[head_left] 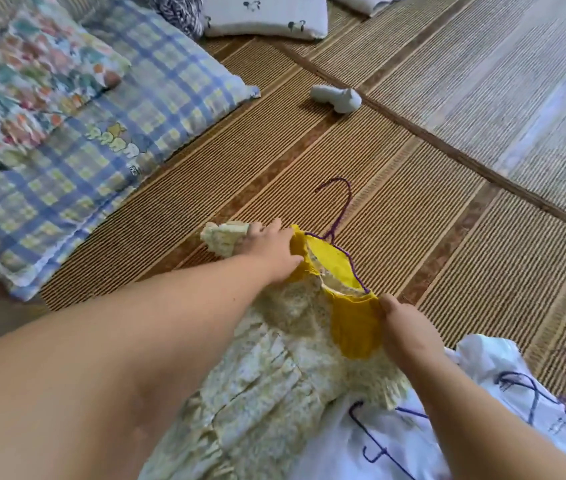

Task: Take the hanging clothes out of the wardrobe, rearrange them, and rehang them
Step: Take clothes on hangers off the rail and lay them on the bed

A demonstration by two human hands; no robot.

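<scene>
Head view: the frame is blurred by motion, so fine detail on the cloth and fingers is soft. The pale floral dress [267,382] lies flat on the woven mat [395,174], its yellow lining showing at the neck. Its skirt runs off the bottom edge, partly under the left forearm. A purple wire hanger [339,199] sits inside the neck opening; only its hook, stem and part of its shoulder wire show, the rest is hidden by cloth.

The left hand [271,249] rests on the dress's left shoulder beside the ruffled sleeve, fingers fairly straight and thumb against the yellow neck edge. Whether it grips cloth underneath I cannot tell. The right hand [404,329] has its fingers curled down and pinches the yellow fabric at the other shoulder.

The dress's long axis runs from the neck at mid-frame down toward the person. The hook points away from the person, its open end curling left.

At lower right lies a white garment [482,410] with blue hangers on it, cut off by the frame. A checked quilt [108,140] and a floral pillow [21,71] lie at left, and a small white rolled cloth [335,97] farther out on the mat.
</scene>
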